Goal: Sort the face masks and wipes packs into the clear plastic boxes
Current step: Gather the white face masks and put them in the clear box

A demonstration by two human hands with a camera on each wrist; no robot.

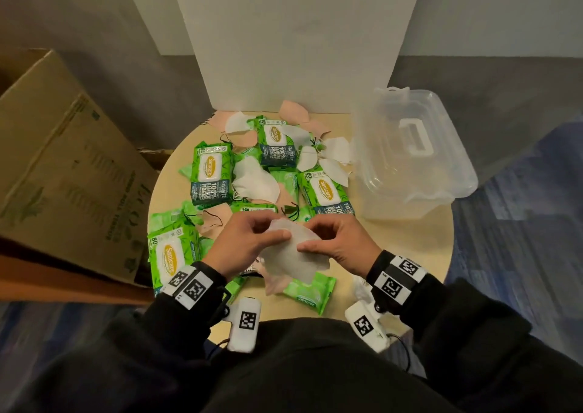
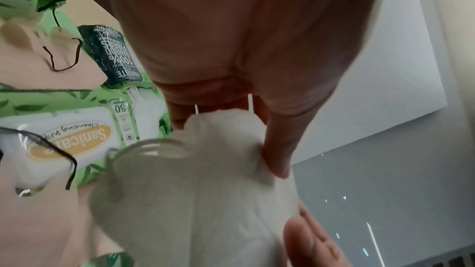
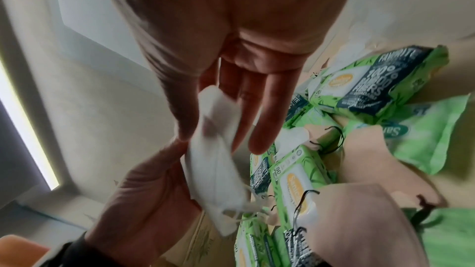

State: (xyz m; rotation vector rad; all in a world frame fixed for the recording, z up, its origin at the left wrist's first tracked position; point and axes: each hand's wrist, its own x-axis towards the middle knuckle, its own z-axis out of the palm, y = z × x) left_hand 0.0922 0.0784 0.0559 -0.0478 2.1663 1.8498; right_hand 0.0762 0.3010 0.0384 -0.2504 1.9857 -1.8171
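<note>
Both hands hold one white face mask (image 1: 295, 256) above the near part of the round table (image 1: 400, 248). My left hand (image 1: 273, 231) pinches its left edge and my right hand (image 1: 310, 237) pinches its right edge. In the left wrist view the white mask (image 2: 205, 200) fills the middle, with my thumb pressed on it. Seen edge-on in the right wrist view, the mask (image 3: 218, 170) sits between both hands. Several green wipes packs (image 1: 209, 173) and loose white and pink masks (image 1: 255, 181) cover the table. A clear plastic box (image 1: 410, 160) with a white-handled lid stands at the right.
A large cardboard box (image 1: 63, 160) stands left of the table. A white upright board (image 1: 293, 50) rises behind the pile. A bare strip of tabletop lies in front of the clear box, near my right wrist.
</note>
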